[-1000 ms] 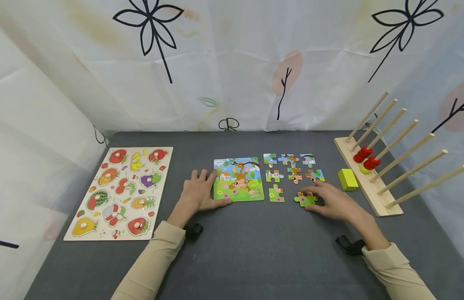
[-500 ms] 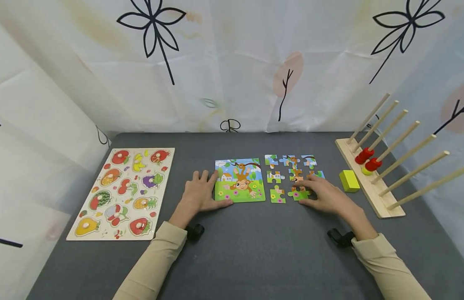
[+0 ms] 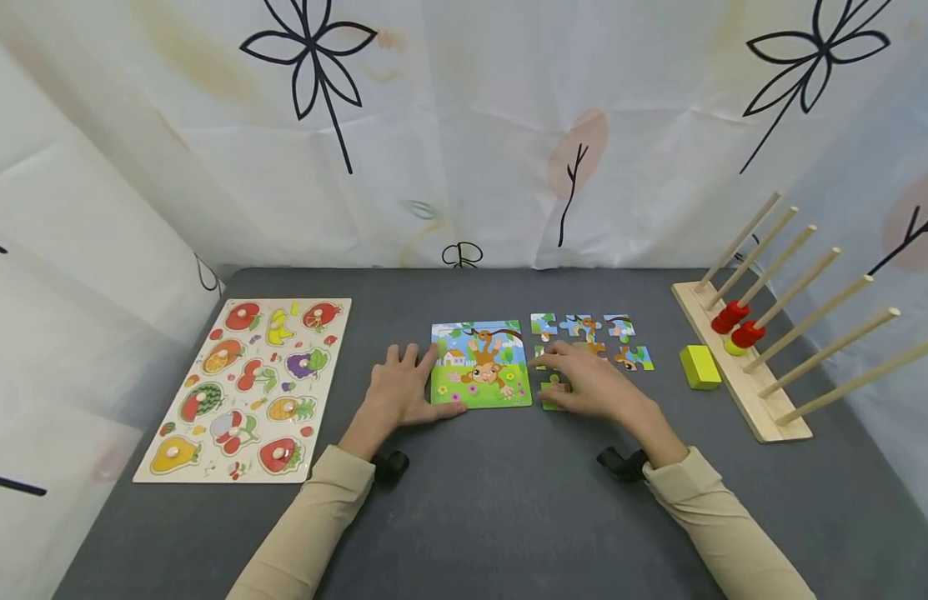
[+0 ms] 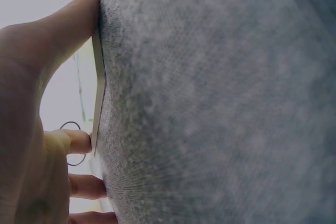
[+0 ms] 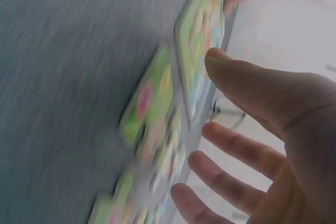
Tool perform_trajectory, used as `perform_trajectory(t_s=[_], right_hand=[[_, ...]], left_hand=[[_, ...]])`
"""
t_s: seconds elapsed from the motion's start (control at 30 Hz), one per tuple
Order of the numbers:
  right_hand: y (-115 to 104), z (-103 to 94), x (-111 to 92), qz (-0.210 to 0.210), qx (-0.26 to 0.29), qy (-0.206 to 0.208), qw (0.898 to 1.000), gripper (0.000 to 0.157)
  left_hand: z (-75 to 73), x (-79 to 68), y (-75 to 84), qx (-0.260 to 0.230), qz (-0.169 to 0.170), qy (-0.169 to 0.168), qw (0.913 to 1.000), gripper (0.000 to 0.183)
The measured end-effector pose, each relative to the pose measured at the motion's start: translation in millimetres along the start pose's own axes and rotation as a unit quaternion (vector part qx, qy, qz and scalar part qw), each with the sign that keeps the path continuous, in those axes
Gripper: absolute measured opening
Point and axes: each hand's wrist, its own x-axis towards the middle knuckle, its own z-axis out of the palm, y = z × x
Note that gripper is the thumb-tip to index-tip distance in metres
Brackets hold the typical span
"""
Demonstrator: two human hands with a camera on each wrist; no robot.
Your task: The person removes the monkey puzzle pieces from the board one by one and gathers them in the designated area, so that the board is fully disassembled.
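Note:
My left hand rests beside the jigsaw puzzle board, which bears a monkey picture. Its index finger touches the board's left side and its thumb lies along the front edge, fingers straight, as the left wrist view also shows the thumb against the rim. Above the loose jigsaw pieces just right of the board hovers my right hand, fingers spread and holding nothing. A green piece with a pink flower lies below it in the right wrist view. My right hand hides several pieces wholly or partly in the head view.
Uncovered pieces include a tree-and-sky piece and a monkey-face piece. A fruit peg puzzle lies at left. To the right stand a yellow block and a wooden rack with upright pegs, red rings on it.
My right hand has let go of the green lower piece, leaving it among the others, and moved left toward the board. My left hand stays in place.

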Motion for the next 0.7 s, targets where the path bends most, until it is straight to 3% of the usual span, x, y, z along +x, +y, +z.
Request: perform_trajectory(t_s=[0.27, 0.47, 0.7], right_hand=[[-23.2, 19.7, 20.1, -0.036, -0.013, -0.036, 0.999, 0.054], [-26.0, 24.1, 25.7, -0.039, -0.030, -0.063, 0.997, 0.056], [-25.5, 24.9, 28.6, -0.030, -0.032, -0.059, 0.997, 0.055]], left_hand=[[2.8, 0.1, 1.9, 0.003, -0.002, 0.001, 1.0000, 0.109], [3.0, 0.9, 2.2, 0.005, -0.002, -0.001, 1.0000, 0.110], [2.3, 0.4, 1.5, 0.006, -0.004, 0.001, 1.0000, 0.110]])
